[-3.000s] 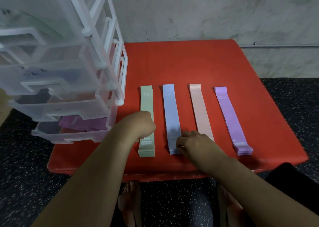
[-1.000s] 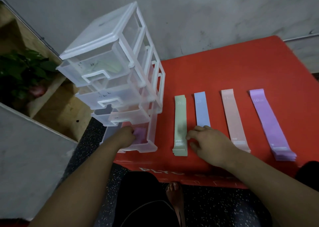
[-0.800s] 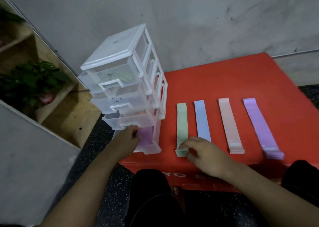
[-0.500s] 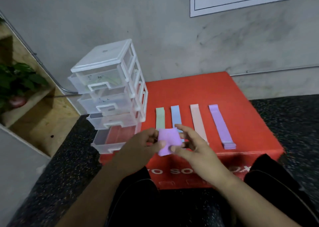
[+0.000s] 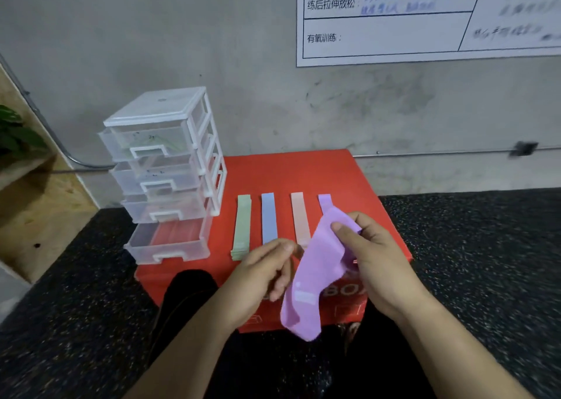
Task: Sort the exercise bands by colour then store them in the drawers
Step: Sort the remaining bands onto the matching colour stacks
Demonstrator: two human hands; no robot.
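I am pinching a soft, flat purple exercise band (image 5: 315, 277) in my right hand (image 5: 376, 262), with my thumb pressing on its upper end and my fingers curling behind it. The band is drooping from that grip in the air, in front of the near edge of the red rectangular box (image 5: 288, 174). My left hand (image 5: 261, 274) is hovering just beside the band's left edge, fingers loosely curled and grasping nothing. Whether a fingertip is brushing the band, I cannot tell.

On the box top, four flat stacks of bands are lying side by side, each apart from the next: a pale green stack (image 5: 242, 225), a light blue stack (image 5: 268, 216), a peach-pink stack (image 5: 300, 216) and a purple stack (image 5: 324, 200). The near part of the purple stack is hiding behind the held band and my right hand.

At the box's left side a clear plastic drawer tower with a white frame (image 5: 164, 168) is standing. Its bottom drawer (image 5: 170, 247) is sticking out toward me, with red showing through its clear walls. Something pale green is showing faintly in the top drawer.

The box is sitting on black speckled flooring (image 5: 470, 247) against a grey wall, where a white printed sheet with Chinese characters (image 5: 394, 19) is hanging. A plywood shelf (image 5: 36, 210) is showing at the left edge.
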